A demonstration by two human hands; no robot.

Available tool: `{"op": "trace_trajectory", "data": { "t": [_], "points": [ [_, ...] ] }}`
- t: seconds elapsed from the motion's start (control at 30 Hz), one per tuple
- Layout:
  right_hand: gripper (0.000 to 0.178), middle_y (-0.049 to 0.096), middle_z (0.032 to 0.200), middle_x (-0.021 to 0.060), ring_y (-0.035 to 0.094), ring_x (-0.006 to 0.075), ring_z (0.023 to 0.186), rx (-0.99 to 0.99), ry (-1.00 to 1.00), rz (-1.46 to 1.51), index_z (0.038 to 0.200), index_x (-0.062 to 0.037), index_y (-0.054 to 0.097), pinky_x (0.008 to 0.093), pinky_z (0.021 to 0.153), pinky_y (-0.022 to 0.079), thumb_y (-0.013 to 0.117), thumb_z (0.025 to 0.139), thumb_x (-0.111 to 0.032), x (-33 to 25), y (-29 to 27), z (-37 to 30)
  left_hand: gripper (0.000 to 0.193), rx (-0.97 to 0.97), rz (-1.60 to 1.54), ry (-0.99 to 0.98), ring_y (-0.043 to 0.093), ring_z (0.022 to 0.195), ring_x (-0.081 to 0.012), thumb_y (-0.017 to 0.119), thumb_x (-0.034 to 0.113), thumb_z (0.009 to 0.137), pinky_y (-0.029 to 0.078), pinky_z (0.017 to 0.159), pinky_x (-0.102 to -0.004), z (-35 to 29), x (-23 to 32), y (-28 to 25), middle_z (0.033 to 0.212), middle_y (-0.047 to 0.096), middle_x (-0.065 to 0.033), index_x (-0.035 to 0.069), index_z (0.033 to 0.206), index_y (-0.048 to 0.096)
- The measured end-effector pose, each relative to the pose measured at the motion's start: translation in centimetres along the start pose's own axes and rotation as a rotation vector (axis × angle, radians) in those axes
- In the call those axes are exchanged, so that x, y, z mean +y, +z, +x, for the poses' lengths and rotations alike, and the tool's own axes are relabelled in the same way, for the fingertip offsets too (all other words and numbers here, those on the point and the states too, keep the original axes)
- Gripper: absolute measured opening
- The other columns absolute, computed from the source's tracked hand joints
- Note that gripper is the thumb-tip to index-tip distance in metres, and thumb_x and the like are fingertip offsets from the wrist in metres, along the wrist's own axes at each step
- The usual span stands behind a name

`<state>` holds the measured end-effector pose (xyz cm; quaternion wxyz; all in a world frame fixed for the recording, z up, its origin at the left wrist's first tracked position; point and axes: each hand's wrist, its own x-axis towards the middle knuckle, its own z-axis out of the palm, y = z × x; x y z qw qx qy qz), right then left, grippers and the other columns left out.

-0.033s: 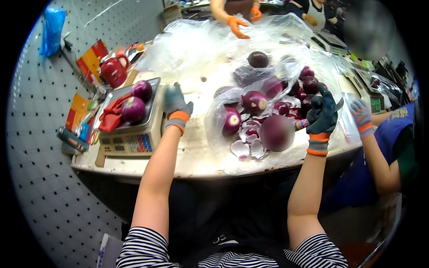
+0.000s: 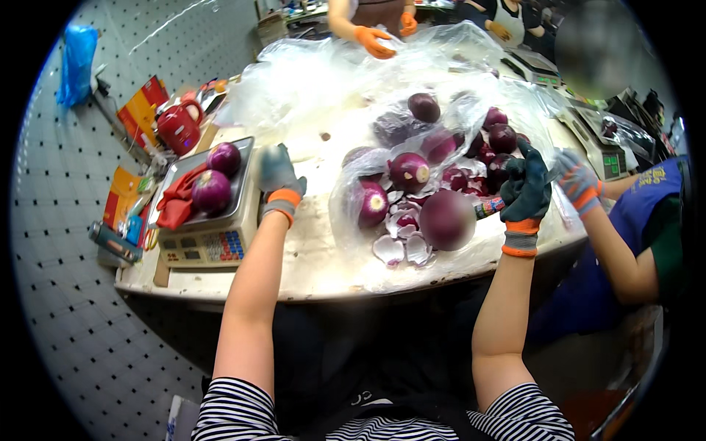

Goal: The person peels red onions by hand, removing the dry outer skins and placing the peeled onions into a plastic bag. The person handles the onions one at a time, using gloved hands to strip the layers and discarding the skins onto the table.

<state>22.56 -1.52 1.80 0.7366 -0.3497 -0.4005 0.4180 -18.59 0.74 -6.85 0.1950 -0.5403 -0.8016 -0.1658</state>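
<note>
My left hand (image 2: 279, 176), gloved in grey and orange and blurred, is open beside the scale (image 2: 198, 250) with nothing visible in it. Two purple onions (image 2: 211, 192) and red cloth-like pieces (image 2: 178, 200) lie in the scale's metal pan. My right hand (image 2: 526, 189), in a dark glove, is closed around a small knife (image 2: 488, 209); its patterned handle sticks out on the left, and part of a blade shows on the right. Nearby, a clear plastic bag (image 2: 344, 220) lies spread under and around several onions (image 2: 409, 172), with loose pale peels (image 2: 388, 251). One round purple shape (image 2: 447, 220) is blurred.
A red kettle (image 2: 179, 128) stands behind the scale. At the right, a co-worker's gloved hand (image 2: 579, 181) is close to my right hand. Across the table, another person's orange-gloved hands (image 2: 376, 42) are at crumpled clear plastic (image 2: 294, 81). Another scale (image 2: 612, 163) is at the right.
The view has shifted slightly, so the table and its things appear a little further left and lower. Both my hands keep nearly the same pose.
</note>
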Motion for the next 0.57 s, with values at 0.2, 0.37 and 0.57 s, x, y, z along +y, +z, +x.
{"op": "trace_trajectory", "data": {
  "t": [0.2, 0.37, 0.57],
  "points": [
    [0.021, 0.058, 0.071, 0.0012, 0.051, 0.0085, 0.058, -0.022, -0.034, -0.319, 0.101, -0.0054, 0.062, 0.0210, 0.050, 0.039, 0.058, 0.087, -0.020, 3.3, -2.1, 1.6, 0.057, -0.382, 0.209, -0.059, 0.036, 0.124, -0.0346, 0.048, 0.042, 0.083, 0.031, 0.101, -0.0476, 4.1, -1.4, 2.5, 0.133, 0.039, -0.0142, 0.023, 0.135, 0.036],
    [0.013, 0.056, 0.063, 0.0000, 0.044, 0.0047, 0.046, 0.035, 0.323, -0.155, 0.086, -0.0065, 0.062, 0.0195, 0.039, 0.031, 0.065, 0.082, -0.019, 4.9, 0.1, 0.4, 0.055, -0.395, 0.324, -0.056, 0.047, 0.114, -0.0324, 0.064, 0.022, 0.075, 0.042, 0.092, -0.0437, 3.8, -0.1, -0.1, 0.127, 0.044, -0.0124, 0.020, 0.126, 0.044],
    [0.027, 0.058, 0.069, 0.0004, 0.048, 0.0073, 0.045, -0.005, 0.234, -0.127, 0.101, -0.0018, 0.056, 0.0212, 0.038, 0.038, 0.068, 0.081, -0.015, 9.4, -1.5, 0.5, 0.063, -0.449, 0.287, -0.041, 0.044, 0.117, -0.0332, 0.070, 0.024, 0.069, 0.041, 0.094, -0.0428, 2.7, 0.6, -1.8, 0.129, 0.041, -0.0130, 0.018, 0.126, 0.044]
  ]
}}
